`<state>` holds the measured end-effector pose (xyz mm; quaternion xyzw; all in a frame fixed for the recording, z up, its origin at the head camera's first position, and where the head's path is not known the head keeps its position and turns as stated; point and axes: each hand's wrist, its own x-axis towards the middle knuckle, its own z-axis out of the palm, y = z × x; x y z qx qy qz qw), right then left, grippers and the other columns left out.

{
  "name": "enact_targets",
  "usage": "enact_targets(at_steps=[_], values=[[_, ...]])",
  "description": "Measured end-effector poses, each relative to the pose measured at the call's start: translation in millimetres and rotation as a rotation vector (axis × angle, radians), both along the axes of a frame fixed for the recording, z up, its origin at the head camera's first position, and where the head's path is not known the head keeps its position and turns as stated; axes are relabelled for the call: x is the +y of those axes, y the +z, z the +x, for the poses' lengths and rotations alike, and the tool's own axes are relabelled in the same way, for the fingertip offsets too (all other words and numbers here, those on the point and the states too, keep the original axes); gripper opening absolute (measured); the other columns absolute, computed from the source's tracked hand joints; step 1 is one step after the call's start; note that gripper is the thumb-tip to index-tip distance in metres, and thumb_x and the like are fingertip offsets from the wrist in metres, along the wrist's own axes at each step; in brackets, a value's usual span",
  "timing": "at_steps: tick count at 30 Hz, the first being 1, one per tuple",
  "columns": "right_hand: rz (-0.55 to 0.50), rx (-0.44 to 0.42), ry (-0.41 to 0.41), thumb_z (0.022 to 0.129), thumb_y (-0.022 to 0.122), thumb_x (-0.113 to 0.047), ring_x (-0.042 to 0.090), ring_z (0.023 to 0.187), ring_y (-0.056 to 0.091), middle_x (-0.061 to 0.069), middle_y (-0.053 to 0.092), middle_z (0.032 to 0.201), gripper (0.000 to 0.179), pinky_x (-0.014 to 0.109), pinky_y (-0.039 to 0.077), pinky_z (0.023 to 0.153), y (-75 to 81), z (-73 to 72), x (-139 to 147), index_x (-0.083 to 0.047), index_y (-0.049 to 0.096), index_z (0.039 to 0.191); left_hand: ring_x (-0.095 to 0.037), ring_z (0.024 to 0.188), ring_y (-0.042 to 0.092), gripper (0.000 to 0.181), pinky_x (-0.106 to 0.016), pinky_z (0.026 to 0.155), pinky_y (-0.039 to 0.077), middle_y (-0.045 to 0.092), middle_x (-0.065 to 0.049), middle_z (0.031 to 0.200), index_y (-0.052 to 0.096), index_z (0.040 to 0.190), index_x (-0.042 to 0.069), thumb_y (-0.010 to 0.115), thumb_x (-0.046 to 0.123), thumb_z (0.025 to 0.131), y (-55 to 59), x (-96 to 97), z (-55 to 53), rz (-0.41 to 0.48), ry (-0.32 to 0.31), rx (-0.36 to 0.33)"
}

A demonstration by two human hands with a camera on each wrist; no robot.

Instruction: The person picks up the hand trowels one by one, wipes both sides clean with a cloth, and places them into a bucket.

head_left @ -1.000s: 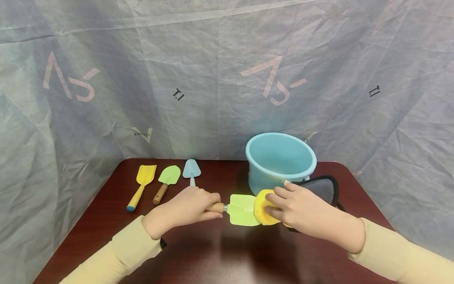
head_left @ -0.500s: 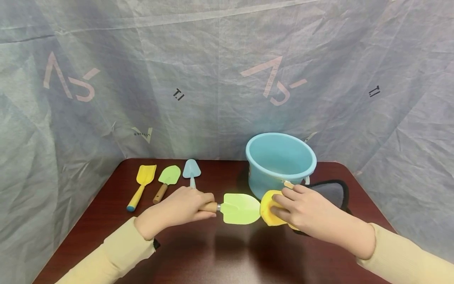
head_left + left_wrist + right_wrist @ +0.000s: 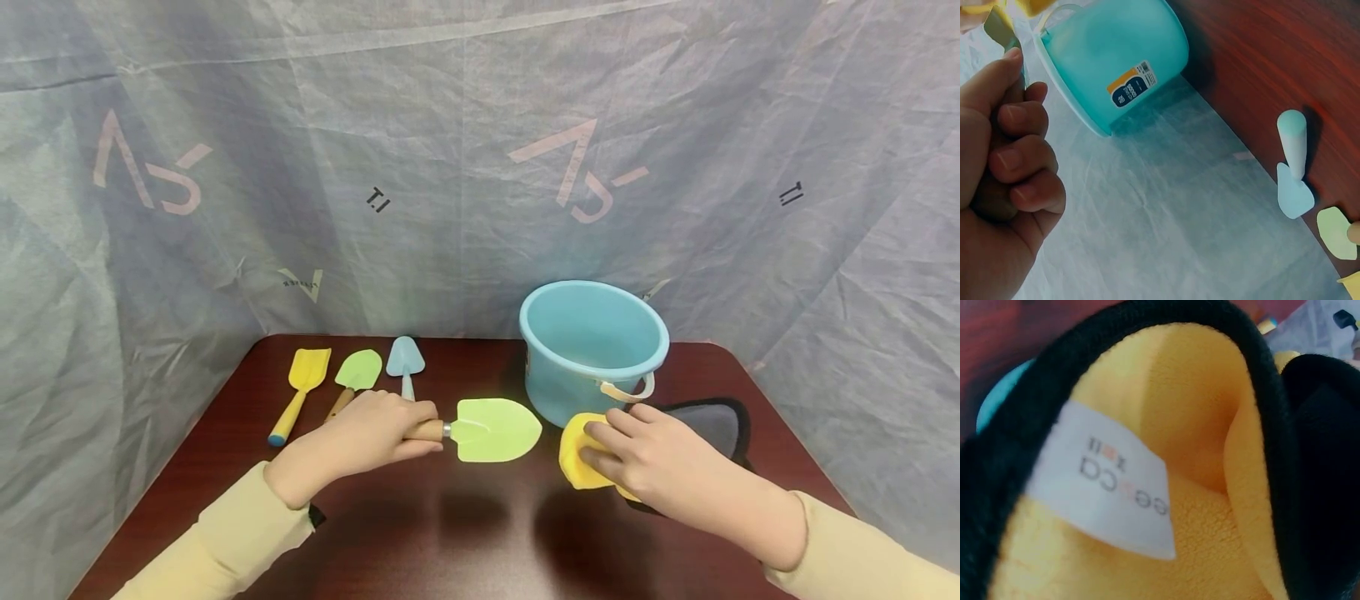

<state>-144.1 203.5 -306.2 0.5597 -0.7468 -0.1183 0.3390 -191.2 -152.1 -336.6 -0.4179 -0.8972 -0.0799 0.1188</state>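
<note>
**Trowel (image 3: pixel 497 431) in my left hand (image 3: pixel 367 437), cloth (image 3: pixel 582 450) in my right (image 3: pixel 652 458)**

The bucket (image 3: pixel 557 390) stands upright just beyond my right hand, with its white handle (image 3: pixel 628 395) hanging down on my side, near the cloth. Off to the left lie the yellow scoop (image 3: pixel 302 387), the green spade (image 3: pixel 359 369) and the blue spade (image 3: pixel 406 358); my left hand covers part of the green one's grip.

My hands are apart, the left curled round the trowel's wooden grip, the right pinching the bunched yellow cloth, whose dark-edged grey part spreads right of the bucket. The trowel is over the worktop (image 3: pixel 450 367), with a gap between its tip and the cloth. Behind the worktop's far edge hangs a grey sheet (image 3: pixel 450 125).

Through the bucket's mouth I see smooth blue wall; its side bears a label (image 3: pixel 1132 84).
</note>
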Motion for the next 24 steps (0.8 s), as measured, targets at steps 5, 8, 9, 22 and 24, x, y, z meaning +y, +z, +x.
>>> enact_targets(at_steps=[5,8,9,22,24], values=[[-0.062,-0.035,-0.012,0.089,0.022,-0.005,0.019,0.070,0.048,0.004,0.060,0.090,0.048,0.026,0.036,0.059,-13.8,1.6,0.9,-0.010,0.069,0.091,-0.004,0.045,0.035,0.030,-0.021,0.041,0.028,0.034,0.014,0.053,0.048,0.075,0.023,0.067,0.045,0.083,3.1,-3.2,1.4,-0.008,0.043,0.004],[-0.117,-0.091,-0.031,0.079,0.049,-0.007,0.020,0.072,0.051,0.004,0.060,0.089,0.023,0.028,0.040,0.060,-21.3,0.9,1.9,-0.012,0.067,0.093,-0.004,0.044,0.035,0.031,-0.021,0.040,0.027,0.033,0.014,0.053,0.047,0.074,0.023,0.067,0.045,0.084,5.5,-2.7,1.4,-0.010,0.057,0.025],[-0.134,-0.108,-0.040,0.073,0.058,-0.009,0.020,0.073,0.052,0.004,0.060,0.089,0.022,0.028,0.041,0.060,-23.5,0.3,2.4,-0.013,0.066,0.093,-0.004,0.043,0.035,0.032,-0.022,0.040,0.027,0.033,0.013,0.052,0.047,0.074,0.022,0.067,0.045,0.084,6.6,-2.2,1.0,-0.008,0.059,0.034],[-0.410,-0.337,-0.221,0.059,0.078,-0.009,0.014,0.081,0.063,-0.003,0.064,0.095,0.041,0.031,0.052,0.062,-47.6,-19.1,4.5,-0.017,0.069,0.099,-0.002,0.043,0.031,0.030,-0.020,0.042,0.028,0.034,0.014,0.053,0.049,0.074,0.020,0.068,0.041,0.084,25.4,6.3,-8.5,0.074,0.051,0.088],[-0.463,-0.384,-0.240,0.063,0.075,-0.008,0.012,0.083,0.063,-0.004,0.064,0.096,0.039,0.033,0.053,0.068,-50.9,-24.0,3.5,-0.016,0.068,0.100,-0.001,0.043,0.031,0.029,-0.019,0.042,0.028,0.035,0.014,0.053,0.050,0.075,0.019,0.068,0.041,0.084,29.0,8.6,-9.3,0.085,0.047,0.085]])
